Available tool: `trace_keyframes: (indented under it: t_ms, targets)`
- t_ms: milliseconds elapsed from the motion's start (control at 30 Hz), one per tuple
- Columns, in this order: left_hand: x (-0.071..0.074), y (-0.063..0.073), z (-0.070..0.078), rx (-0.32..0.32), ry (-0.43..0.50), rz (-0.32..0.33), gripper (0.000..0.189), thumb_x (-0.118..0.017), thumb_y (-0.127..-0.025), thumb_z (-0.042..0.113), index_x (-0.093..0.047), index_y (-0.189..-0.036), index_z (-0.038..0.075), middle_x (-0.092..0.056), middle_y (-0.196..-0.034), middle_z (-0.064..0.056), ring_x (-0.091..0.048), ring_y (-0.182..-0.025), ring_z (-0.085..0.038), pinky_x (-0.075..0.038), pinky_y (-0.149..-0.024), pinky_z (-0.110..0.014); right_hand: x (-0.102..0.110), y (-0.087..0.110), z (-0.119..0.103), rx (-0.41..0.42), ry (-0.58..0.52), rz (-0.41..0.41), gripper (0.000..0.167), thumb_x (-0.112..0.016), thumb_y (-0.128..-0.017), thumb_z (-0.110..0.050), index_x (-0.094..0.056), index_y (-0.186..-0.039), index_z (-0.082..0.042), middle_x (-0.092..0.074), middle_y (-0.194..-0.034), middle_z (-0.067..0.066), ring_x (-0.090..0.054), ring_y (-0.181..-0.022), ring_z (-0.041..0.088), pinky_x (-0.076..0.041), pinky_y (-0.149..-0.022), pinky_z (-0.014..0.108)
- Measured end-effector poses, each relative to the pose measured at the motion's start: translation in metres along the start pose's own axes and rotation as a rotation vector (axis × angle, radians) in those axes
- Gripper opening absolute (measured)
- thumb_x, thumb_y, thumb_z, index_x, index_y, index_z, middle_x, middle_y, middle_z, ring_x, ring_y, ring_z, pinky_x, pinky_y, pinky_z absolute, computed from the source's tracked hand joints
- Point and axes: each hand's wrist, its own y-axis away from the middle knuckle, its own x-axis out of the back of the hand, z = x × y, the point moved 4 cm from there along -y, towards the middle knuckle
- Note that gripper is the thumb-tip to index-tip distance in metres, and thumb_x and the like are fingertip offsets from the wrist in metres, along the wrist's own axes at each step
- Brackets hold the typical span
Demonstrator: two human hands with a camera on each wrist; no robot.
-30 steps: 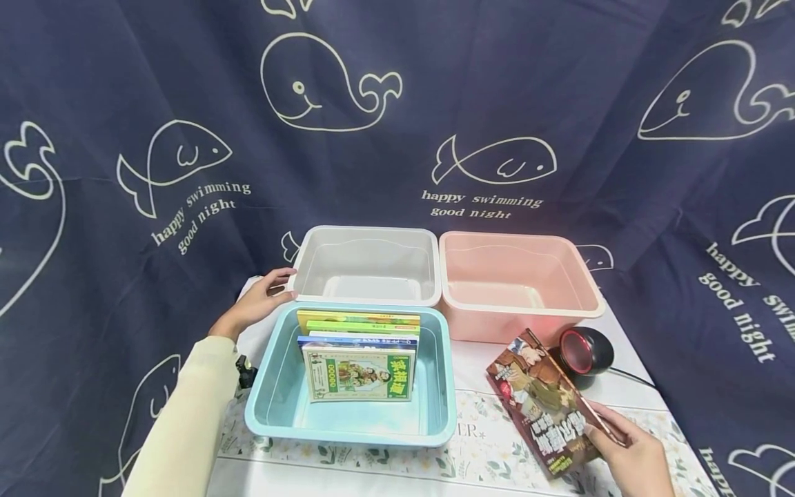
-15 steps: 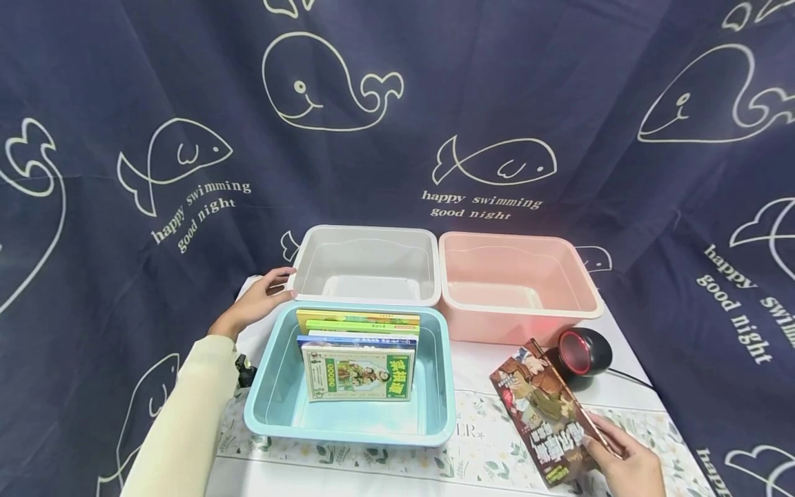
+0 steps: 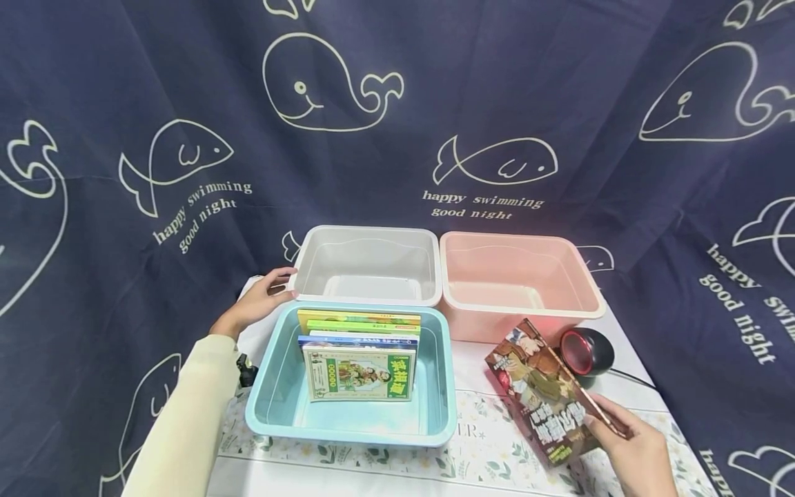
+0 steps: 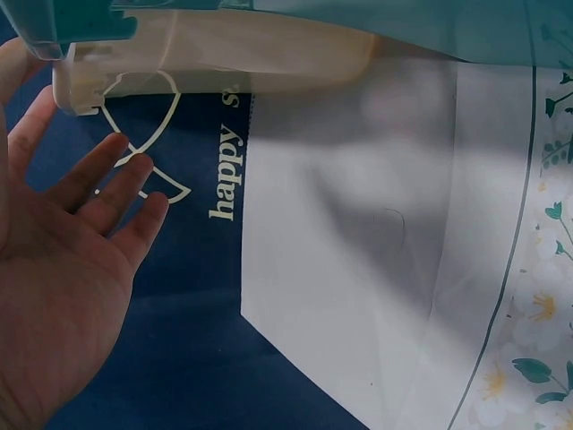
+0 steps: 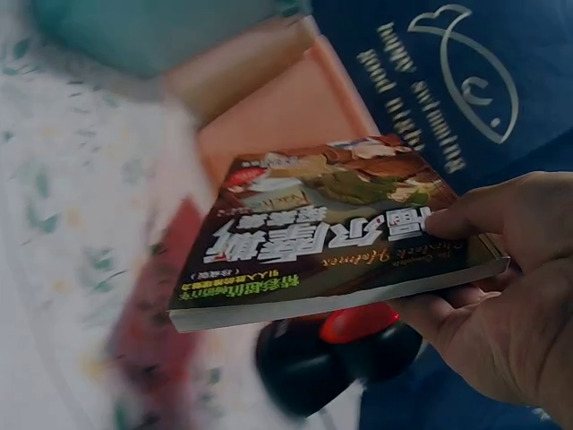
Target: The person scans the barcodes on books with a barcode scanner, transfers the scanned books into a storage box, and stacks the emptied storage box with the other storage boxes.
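Navy cloth (image 3: 348,172) hangs behind the table (image 3: 472,373). Before the pink bin (image 3: 503,324), above the tabletop, tilts a glossy brown paperback (image 3: 540,397): illustrated figures, white title characters, yellow-green smaller print, pale page edges. The right hand (image 3: 636,449) pinches one edge, thumb on the cover; the left hand (image 3: 257,300), fingers loosely spread, holds nothing beside the grey bin (image 3: 366,259).

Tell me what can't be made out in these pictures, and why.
Head view: covers of the rear books in the blue bin, hidden by the front book.
Head view: what the small black object is; too small.
Right wrist view: back cover of the brown book in the right hand, facing away.
Right wrist view: details of the floral print, blurred.
Left wrist view: part of the left hand, cut off by the left edge.
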Motion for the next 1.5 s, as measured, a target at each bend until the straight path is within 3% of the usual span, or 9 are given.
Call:
trace_keyframes:
  t_ms: [233,400,500,633,700,867,1133,1300,1500]
  targets:
    - [0.000,0.001,0.000,0.010,-0.006,0.006,0.068,-0.066,-0.102,0.029,-0.034,-0.159,0.011,-0.037,-0.160,-0.029,-0.035,-0.149,-0.052,-0.034,-0.120,-0.065,0.016,-0.013,-0.050,0.185,0.053,-0.021,0.041,-0.077,-0.093,-0.012,-0.069,-0.132,-0.001,-0.058,-0.096,-0.048,-0.057,-0.091,-0.027,-0.048,-0.072,0.001]
    - [-0.001,0.001,0.000,0.014,-0.007,0.002,0.068,-0.065,-0.102,0.029,-0.034,-0.159,0.011,-0.037,-0.160,-0.029,-0.035,-0.150,-0.052,-0.034,-0.120,-0.064,0.021,-0.027,-0.089,0.265,0.024,-0.066,0.040,-0.077,-0.093,-0.014,-0.070,-0.132,-0.004,-0.064,-0.101,-0.044,-0.059,-0.097,-0.025,-0.048,-0.076,0.001]
    - [-0.001,0.001,0.001,0.016,-0.013,0.002,0.067,-0.064,-0.102,0.029,-0.033,-0.159,0.011,-0.037,-0.160,-0.029,-0.035,-0.150,-0.052,-0.034,-0.120,-0.064,0.019,-0.037,-0.109,0.317,-0.012,-0.111,0.040,-0.078,-0.093,-0.012,-0.070,-0.132,-0.005,-0.068,-0.103,-0.040,-0.063,-0.095,-0.021,-0.052,-0.073,0.005]
    - [-0.001,0.001,0.001,0.015,-0.018,0.005,0.067,-0.064,-0.103,0.030,-0.033,-0.159,0.011,-0.037,-0.160,-0.029,-0.035,-0.150,-0.052,-0.033,-0.120,-0.064,0.010,-0.049,-0.134,0.359,-0.162,-0.212,0.038,-0.074,-0.094,-0.005,-0.070,-0.131,-0.003,-0.075,-0.105,-0.028,-0.072,-0.083,-0.007,-0.058,-0.062,0.018]
    - [-0.001,0.001,0.002,0.015,-0.019,0.005,0.067,-0.064,-0.103,0.030,-0.033,-0.160,0.011,-0.037,-0.161,-0.029,-0.035,-0.150,-0.052,-0.033,-0.121,-0.064,0.004,-0.054,-0.144,0.364,-0.221,-0.253,0.037,-0.073,-0.094,-0.002,-0.070,-0.131,-0.003,-0.077,-0.105,-0.024,-0.072,-0.069,-0.001,-0.057,-0.054,0.022]
    - [-0.001,0.001,0.003,0.014,-0.018,-0.002,0.067,-0.063,-0.103,0.029,-0.032,-0.159,0.011,-0.036,-0.161,-0.029,-0.034,-0.150,-0.052,-0.033,-0.120,-0.065,-0.010,-0.068,-0.167,0.398,-0.186,-0.299,0.036,-0.071,-0.097,-0.005,-0.069,-0.133,-0.004,-0.076,-0.106,-0.025,-0.073,-0.066,0.004,-0.058,-0.056,0.024]
    - [0.000,0.000,0.000,0.007,-0.001,-0.001,0.067,-0.065,-0.102,0.029,-0.034,-0.159,0.011,-0.037,-0.160,-0.029,-0.034,-0.150,-0.052,-0.034,-0.120,-0.065,-0.039,-0.089,-0.195,0.413,-0.234,-0.383,0.037,-0.068,-0.097,-0.005,-0.067,-0.134,-0.001,-0.076,-0.110,-0.021,-0.073,-0.090,0.002,-0.060,-0.077,0.020]
    - [0.000,0.000,0.000,0.004,0.006,-0.002,0.068,-0.066,-0.102,0.029,-0.034,-0.159,0.011,-0.038,-0.160,-0.029,-0.035,-0.149,-0.052,-0.034,-0.119,-0.066,-0.060,-0.101,-0.212,0.390,-0.249,-0.425,0.039,-0.065,-0.097,-0.003,-0.065,-0.135,0.003,-0.074,-0.108,-0.021,-0.071,-0.087,0.002,-0.059,-0.081,0.021]
    - [-0.001,0.001,0.001,0.022,-0.004,-0.003,0.069,-0.065,-0.102,0.030,-0.033,-0.160,0.012,-0.038,-0.160,-0.029,-0.036,-0.149,-0.052,-0.034,-0.119,-0.066,-0.088,-0.114,-0.229,0.348,-0.242,-0.477,0.039,-0.063,-0.096,-0.003,-0.066,-0.135,-0.001,-0.076,-0.111,-0.005,-0.070,-0.087,0.005,-0.059,-0.083,0.022]
